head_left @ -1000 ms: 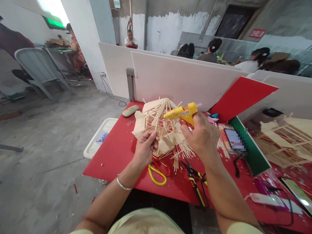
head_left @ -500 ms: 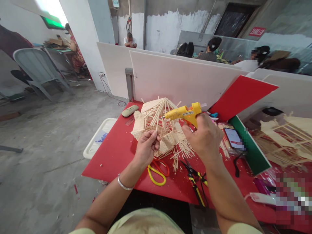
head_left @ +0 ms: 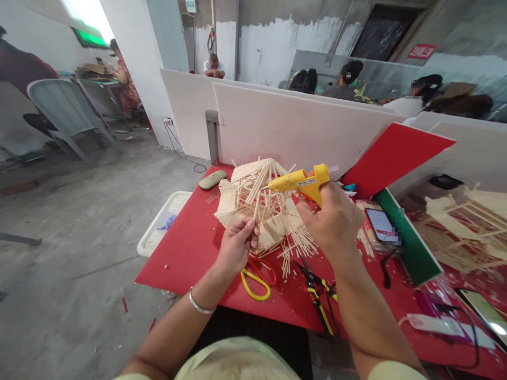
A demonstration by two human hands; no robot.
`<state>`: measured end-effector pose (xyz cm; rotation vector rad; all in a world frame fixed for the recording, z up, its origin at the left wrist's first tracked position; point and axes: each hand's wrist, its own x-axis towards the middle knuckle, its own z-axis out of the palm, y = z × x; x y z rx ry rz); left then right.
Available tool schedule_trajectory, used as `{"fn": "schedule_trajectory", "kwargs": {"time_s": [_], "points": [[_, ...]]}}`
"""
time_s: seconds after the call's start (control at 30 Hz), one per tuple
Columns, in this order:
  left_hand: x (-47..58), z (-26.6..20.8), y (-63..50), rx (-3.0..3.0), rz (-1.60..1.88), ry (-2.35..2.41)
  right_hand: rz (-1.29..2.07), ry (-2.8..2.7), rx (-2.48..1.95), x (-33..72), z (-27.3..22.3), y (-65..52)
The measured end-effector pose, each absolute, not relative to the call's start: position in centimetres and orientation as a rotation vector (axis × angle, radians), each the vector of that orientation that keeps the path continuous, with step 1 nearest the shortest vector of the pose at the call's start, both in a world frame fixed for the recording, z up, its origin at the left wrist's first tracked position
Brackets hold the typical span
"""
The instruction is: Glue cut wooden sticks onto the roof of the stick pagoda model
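Observation:
My right hand [head_left: 336,219] is wrapped round a yellow hot glue gun [head_left: 299,182], its nozzle pointing left at the upper part of a model [head_left: 237,198] built of thin wooden sticks. Between the thumb and fingers of my left hand [head_left: 240,243] is a thin wooden stick [head_left: 256,206], raised in front of the model's roof. Whether the nozzle touches the stick I cannot tell. Several loose sticks [head_left: 304,240] lie by the model's right front. Nearer me are scissors [head_left: 255,285] with red and yellow handles and black-and-yellow pliers [head_left: 317,295].
The red tabletop [head_left: 178,253] ends at a white partition [head_left: 285,121]. A greenish oval case [head_left: 213,179] lies at the back left. To the right are a phone [head_left: 380,224], a green board [head_left: 415,243] and another stick model [head_left: 467,227]. A white tray [head_left: 146,240] sits beyond the left edge.
The view has shifted slightly. Both hands keep nearly the same pose, with the stick and the glue gun still held by the model.

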<state>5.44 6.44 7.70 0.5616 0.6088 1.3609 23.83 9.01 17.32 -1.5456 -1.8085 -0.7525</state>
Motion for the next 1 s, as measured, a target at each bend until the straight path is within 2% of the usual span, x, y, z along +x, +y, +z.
{"fn": "schedule_trajectory", "kwargs": {"time_s": [1.0], "points": [[5.66, 7.69, 6.82, 0.642, 1.496, 0.711, -0.743, -1.804, -1.545, 24.21, 17.99, 8.51]]}}
